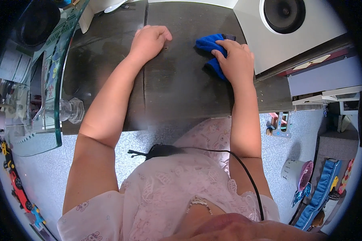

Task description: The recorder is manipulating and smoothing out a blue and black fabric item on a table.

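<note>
A bunched blue cloth (210, 42) lies on the dark wooden tabletop (181, 87), right of centre. My right hand (236, 61) is shut on it, thumb and fingers pressing the folds against the wood. Part of the cloth is hidden beneath my palm, and a dark edge shows beyond the fingers. On the far left part of the same surface rests my left hand (149, 42), loosely curled, with nothing seen in it. Its fingertips are partly hidden. A seam in the boards runs near my left wrist.
A white speaker cabinet (265, 45) stands close beside my right hand. At left, a glass shelf (59, 120) on a clear faceted foot (75, 110) overhangs the table. A white spoon (115, 6) lies at the back. A black cable (244, 164) crosses my chest.
</note>
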Motion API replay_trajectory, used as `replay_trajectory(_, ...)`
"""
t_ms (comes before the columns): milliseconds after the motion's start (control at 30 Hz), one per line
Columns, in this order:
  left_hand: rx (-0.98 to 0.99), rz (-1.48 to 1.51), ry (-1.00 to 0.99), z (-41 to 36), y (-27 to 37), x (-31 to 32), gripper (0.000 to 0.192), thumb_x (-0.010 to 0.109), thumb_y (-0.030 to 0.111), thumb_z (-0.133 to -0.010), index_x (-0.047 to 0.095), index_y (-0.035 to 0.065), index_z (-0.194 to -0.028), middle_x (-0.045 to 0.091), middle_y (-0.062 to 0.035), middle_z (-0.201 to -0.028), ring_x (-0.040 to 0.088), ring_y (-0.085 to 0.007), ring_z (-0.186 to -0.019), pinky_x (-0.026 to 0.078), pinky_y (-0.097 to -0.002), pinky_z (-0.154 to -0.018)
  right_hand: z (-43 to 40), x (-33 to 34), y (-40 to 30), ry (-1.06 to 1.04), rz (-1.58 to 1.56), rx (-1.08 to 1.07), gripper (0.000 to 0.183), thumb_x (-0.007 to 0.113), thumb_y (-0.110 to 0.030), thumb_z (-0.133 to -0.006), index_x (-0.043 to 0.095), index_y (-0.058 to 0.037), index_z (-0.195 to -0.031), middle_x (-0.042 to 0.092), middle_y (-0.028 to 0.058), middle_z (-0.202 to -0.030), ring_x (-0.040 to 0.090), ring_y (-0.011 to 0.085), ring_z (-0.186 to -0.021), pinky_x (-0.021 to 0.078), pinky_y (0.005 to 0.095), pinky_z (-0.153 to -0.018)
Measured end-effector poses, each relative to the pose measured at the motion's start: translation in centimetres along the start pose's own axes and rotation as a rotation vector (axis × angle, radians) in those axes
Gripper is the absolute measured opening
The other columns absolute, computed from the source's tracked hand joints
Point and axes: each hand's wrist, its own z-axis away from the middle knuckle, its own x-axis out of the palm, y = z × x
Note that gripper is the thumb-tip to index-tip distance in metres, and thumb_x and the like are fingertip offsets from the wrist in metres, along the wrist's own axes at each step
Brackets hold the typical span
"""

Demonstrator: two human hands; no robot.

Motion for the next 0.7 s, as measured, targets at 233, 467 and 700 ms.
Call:
replay_trajectory(233, -0.055, 0.002, -0.015, 0.0, 0.4, 0.0, 0.021, 0.056, 0.017, -0.092, 0.077, 0.0139, -0.093, 0.075, -0.0065, -0.094, 0.064, -0.0308, -0.103, 0.047, -0.0421, -0.1, -0.1, 0.7, -0.1, 0.024, -0.142, -0.315, 0.03, 0.079, -0.033, -0.085, 0.078, -0.0218, -0.113, 0.073, 0.0002, -0.122, 0.062, 0.0273, -0.109, 0.0445, 0.043, -0.094)
replay_trajectory(467, -0.04, -0.002, -0.023, 0.0, 0.0, 0.0, 0.021, 0.056, 0.018, -0.091, 0.077, 0.0131, -0.093, 0.075, -0.0075, -0.094, 0.064, -0.0316, -0.104, 0.049, -0.0441, -0.097, 0.2, -0.4, -2.4, -0.128, -0.404, -0.626, 0.033, 0.082, -0.02, -0.081, 0.077, -0.0214, -0.114, 0.071, -0.0002, -0.128, 0.06, 0.0253, -0.113, 0.0433, 0.0407, -0.101)
replay_trajectory(700, -0.039, 0.008, -0.024, -0.1, 0.1, 0.0, 0.021, 0.056, 0.017, -0.092, 0.076, 0.0135, -0.094, 0.076, -0.0082, -0.097, 0.064, -0.0316, -0.106, 0.047, -0.044, -0.1, -0.1, 0.3, -2.4, -0.073, -0.375, -0.599, 0.028, 0.081, -0.031, -0.083, 0.079, -0.0223, -0.11, 0.073, -0.0024, -0.124, 0.063, 0.0257, -0.109, 0.0467, 0.0423, -0.094)
